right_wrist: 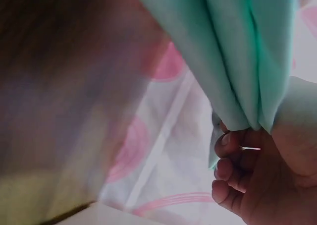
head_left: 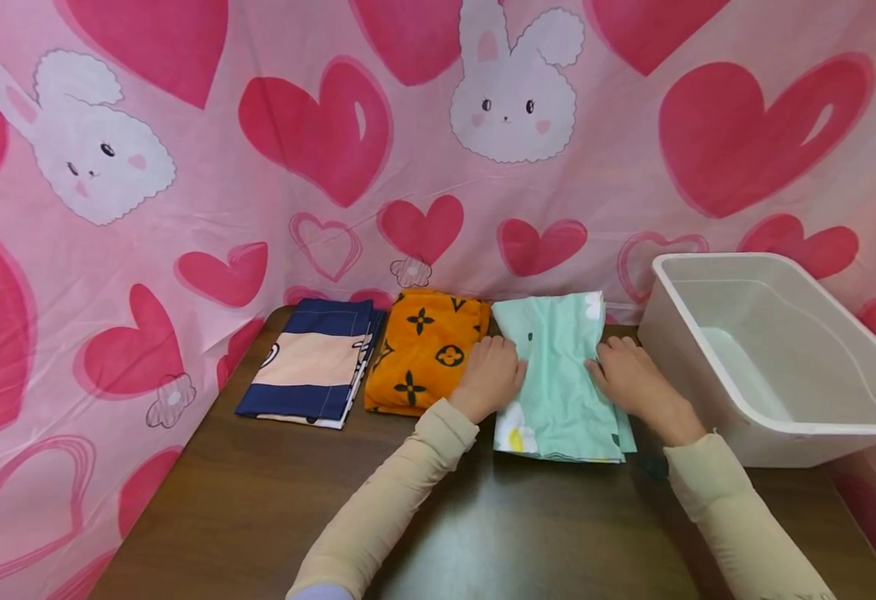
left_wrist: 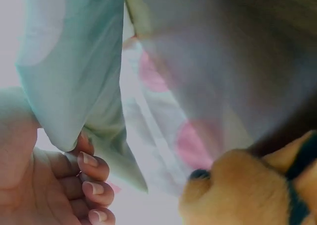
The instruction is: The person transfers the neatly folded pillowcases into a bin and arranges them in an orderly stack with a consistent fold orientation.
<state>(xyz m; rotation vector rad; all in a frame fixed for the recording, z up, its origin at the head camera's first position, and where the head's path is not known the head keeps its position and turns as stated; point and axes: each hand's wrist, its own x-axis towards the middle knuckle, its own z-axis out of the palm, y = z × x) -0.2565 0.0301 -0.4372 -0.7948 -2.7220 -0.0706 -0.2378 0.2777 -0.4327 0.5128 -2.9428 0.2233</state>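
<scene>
Behind the work, a pink fabric sheet (head_left: 595, 192) printed with red hearts and white rabbits forms the backdrop. The dark brown wooden desk (head_left: 257, 500) extends bare between your forearms; its left edge runs diagonally toward you. The white rectangular bin (head_left: 790, 451), with a smooth rounded rim, stands just beside your right hand. The mint-green folded cloth (head_left: 558, 375), creased and printed with flowers, lies between your hands, its lower edge below both grips. To its left, across a narrow gap, sits the plush orange folded cloth (head_left: 407, 358) with black motifs. Farther left, note the flat navy-and-peach folded cloth (head_left: 313, 358). Your left hand (head_left: 493, 375) grips the mint cloth's left edge, fingers curled. Your right hand (head_left: 633, 379) pinches the layered right edge. Both grips are closed on fabric.
</scene>
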